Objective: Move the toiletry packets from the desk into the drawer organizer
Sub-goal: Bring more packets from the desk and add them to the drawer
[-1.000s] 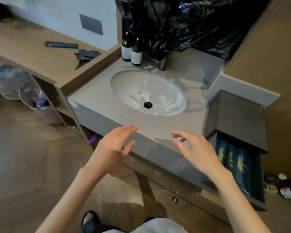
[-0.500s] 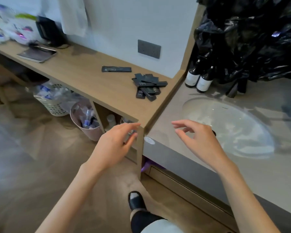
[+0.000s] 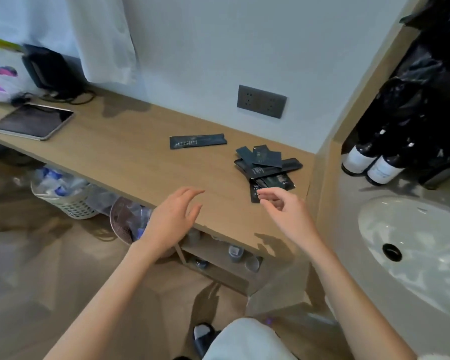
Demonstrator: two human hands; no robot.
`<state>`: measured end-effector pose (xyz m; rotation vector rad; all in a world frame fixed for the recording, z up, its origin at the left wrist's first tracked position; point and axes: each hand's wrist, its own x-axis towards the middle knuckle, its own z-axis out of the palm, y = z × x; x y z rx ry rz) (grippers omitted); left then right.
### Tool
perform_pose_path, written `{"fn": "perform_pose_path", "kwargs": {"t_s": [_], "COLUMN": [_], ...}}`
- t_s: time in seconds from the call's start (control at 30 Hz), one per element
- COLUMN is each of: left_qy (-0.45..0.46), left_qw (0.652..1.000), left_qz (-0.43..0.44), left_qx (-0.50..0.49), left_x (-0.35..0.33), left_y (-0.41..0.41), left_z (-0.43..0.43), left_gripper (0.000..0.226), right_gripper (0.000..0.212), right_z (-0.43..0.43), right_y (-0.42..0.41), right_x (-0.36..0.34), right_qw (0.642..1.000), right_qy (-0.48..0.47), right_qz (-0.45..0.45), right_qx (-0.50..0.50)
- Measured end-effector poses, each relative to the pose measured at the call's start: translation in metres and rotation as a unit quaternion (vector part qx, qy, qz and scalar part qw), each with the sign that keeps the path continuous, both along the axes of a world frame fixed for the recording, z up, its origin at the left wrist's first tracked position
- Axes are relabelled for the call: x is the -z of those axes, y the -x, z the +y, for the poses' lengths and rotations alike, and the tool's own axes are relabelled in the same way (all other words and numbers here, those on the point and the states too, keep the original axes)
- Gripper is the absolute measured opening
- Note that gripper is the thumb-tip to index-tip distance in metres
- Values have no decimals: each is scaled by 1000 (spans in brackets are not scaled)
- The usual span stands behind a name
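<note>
A heap of several dark toiletry packets (image 3: 266, 165) lies on the wooden desk (image 3: 130, 162) near its right end. One long dark packet (image 3: 197, 141) lies apart, to the left of the heap. My right hand (image 3: 286, 211) hovers just in front of the heap, fingers curled and apart, holding nothing; its fingertips overlap the nearest packet (image 3: 255, 193). My left hand (image 3: 174, 216) floats open over the desk's front edge, empty. The drawer organizer is out of view.
A tablet (image 3: 33, 121) and a dark device with cables (image 3: 50, 71) sit at the desk's left. A wall socket (image 3: 261, 101) is above the packets. To the right are the sink (image 3: 421, 245) and two bottles (image 3: 372, 162). Bins (image 3: 65, 193) stand under the desk.
The view has swung left from the sink and drawer to the desk. Both hands have moved with it and now reach over the desk, the right one close to the packet heap.
</note>
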<state>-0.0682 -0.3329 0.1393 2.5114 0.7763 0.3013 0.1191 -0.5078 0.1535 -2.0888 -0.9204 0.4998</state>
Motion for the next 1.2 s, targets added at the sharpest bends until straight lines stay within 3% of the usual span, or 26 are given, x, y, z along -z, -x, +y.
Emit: {"fn": "perform_pose_path", "kwargs": {"t_s": [0.2, 0.53, 0.97, 1.2], "left_qy": [25, 47, 7, -27], "left_qw": [999, 984, 951, 966], "left_qz": [12, 130, 268, 220], "left_qx": [31, 114, 153, 136], "left_x": [33, 98, 149, 157], "left_y": [-40, -126, -200, -196], "left_z": [104, 259, 328, 322], "left_gripper": [39, 51, 72, 65], "right_gripper": [29, 38, 65, 56], "right_z": [67, 147, 198, 192], "right_y": [-40, -82, -108, -94], "right_x": [52, 97, 141, 131], "right_qw": [993, 956, 897, 895], "right_qy": [61, 121, 358, 400], "right_qz": [23, 47, 77, 28], "right_qx": [103, 262, 247, 196]}}
